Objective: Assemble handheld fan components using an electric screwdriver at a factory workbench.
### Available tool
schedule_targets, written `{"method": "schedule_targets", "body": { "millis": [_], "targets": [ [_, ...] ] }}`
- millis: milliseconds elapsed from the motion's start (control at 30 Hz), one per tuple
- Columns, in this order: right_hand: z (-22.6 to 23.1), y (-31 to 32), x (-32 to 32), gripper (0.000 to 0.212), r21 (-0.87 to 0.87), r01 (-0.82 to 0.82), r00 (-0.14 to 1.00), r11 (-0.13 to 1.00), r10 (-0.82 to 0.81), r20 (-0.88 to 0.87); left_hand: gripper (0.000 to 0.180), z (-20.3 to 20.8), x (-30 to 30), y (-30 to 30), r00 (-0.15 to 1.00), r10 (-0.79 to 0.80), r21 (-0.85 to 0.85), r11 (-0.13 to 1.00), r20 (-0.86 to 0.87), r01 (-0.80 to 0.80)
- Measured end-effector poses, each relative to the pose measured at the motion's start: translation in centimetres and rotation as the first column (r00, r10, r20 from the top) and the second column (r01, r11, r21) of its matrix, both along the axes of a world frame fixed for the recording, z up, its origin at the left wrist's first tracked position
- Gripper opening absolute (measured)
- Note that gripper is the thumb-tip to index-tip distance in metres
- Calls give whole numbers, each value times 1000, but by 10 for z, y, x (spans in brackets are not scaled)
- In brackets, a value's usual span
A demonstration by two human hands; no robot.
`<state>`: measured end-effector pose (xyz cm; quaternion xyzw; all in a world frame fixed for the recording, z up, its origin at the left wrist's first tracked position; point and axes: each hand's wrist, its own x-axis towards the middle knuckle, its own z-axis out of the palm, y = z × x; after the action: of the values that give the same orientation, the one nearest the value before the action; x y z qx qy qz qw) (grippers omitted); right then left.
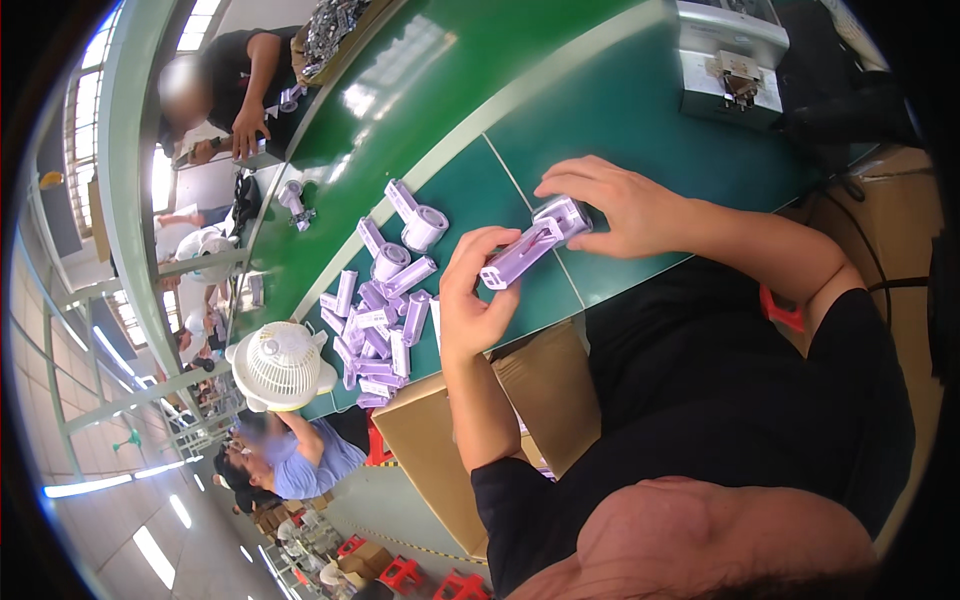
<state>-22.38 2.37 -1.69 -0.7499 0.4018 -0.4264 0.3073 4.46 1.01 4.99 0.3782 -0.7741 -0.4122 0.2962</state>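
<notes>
Above the near edge of the green workbench (640,150), both hands hold one light-purple plastic housing (523,253). It has a long handle and a round head, and what looks like dark wiring shows in its open side. My left hand (478,295) is closed around the handle end, with the thumb below and the fingers over it. At the round head, my right hand (625,212) grips with the thumb on the near side and the fingers curved over the far side. A pile of similar purple parts (375,325) lies left of my left hand. Two housings with round heads (425,228) sit beyond it.
A white fan (280,365) stands at the bench's left end. A metal machine (730,75) occupies the far right. Cardboard boxes (430,450) stand below the near edge. Across the green belt (400,75), a co-worker (225,90) handles parts; another person (300,455) sits to the left.
</notes>
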Motion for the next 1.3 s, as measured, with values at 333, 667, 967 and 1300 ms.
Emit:
{"method": "schedule_targets", "body": {
  "millis": [333, 667, 967, 1300],
  "targets": [
    [-4, 9, -16, 73, -25, 30, 985, 999, -34, -167, 35, 20, -32, -6, 959, 6, -256, 964, 282, 69],
    [-12, 7, -2, 62, -19, 21, 987, 1000, -24, -159, 39, 34, -51, -13, 904, -71, -208, 963, 422, 173],
    [60, 55, -79, 25, -721, 551, 830, 420, -368, 420, 37, -1, -55, -7, 995, 62, -56, 997, 84, -58],
    [86, 66, -154, 57, -529, 848, 500, 29, -378, 780, 91, -107, -82, -15, 841, 232, 227, 965, -488, -135]
  ]
}}
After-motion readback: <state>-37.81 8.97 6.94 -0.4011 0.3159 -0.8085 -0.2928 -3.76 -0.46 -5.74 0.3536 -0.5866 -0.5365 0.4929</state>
